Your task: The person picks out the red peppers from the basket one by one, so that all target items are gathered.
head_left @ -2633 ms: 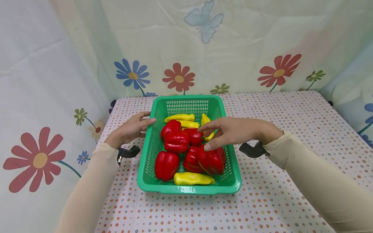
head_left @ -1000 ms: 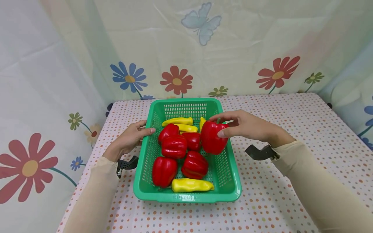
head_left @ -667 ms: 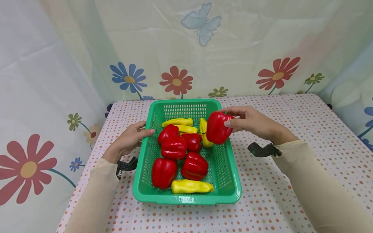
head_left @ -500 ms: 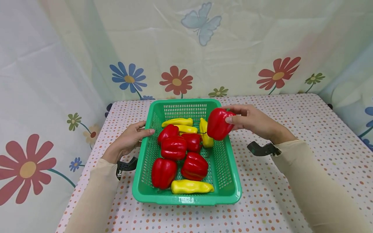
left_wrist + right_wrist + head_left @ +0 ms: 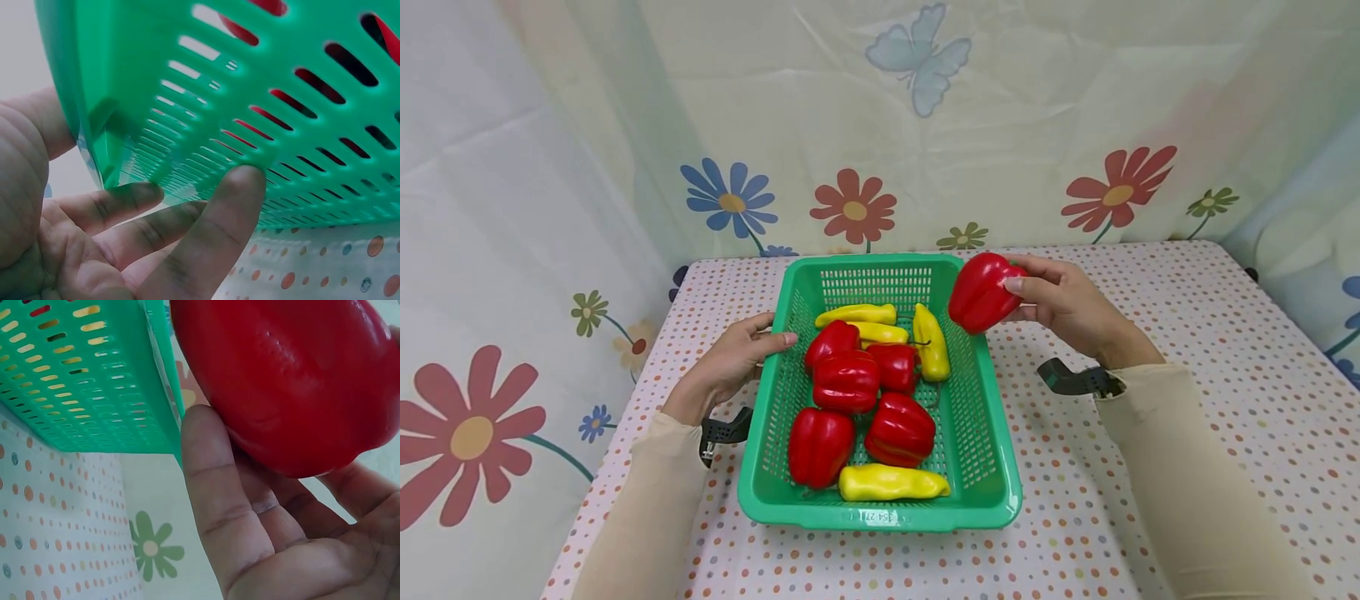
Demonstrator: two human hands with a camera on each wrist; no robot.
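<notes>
A red bell pepper (image 5: 984,293) is held up in my right hand (image 5: 1067,304), thumb on its near side and fingers behind, above the right rim of the green basket (image 5: 880,518). In the right wrist view the bell pepper (image 5: 294,375) fills the upper right, outside the basket's wall (image 5: 81,381). My left hand (image 5: 730,358) grips the basket's left rim; the left wrist view shows the thumb over the rim and fingers (image 5: 219,231) against the slotted outer wall. More red bell peppers (image 5: 847,381) and several yellow peppers (image 5: 892,483) lie inside the basket.
The basket stands on a table with a dotted cloth (image 5: 1112,467). Behind it hangs a curtain (image 5: 1030,125) printed with flowers and a butterfly, and another flowered curtain (image 5: 497,267) borders the left side. A black wrist mount (image 5: 1075,379) sits below my right hand.
My right hand has taken hold of a red bell pepper, lifted it from the basket's right side and carried it back and right to the rim. The left hand keeps its place.
</notes>
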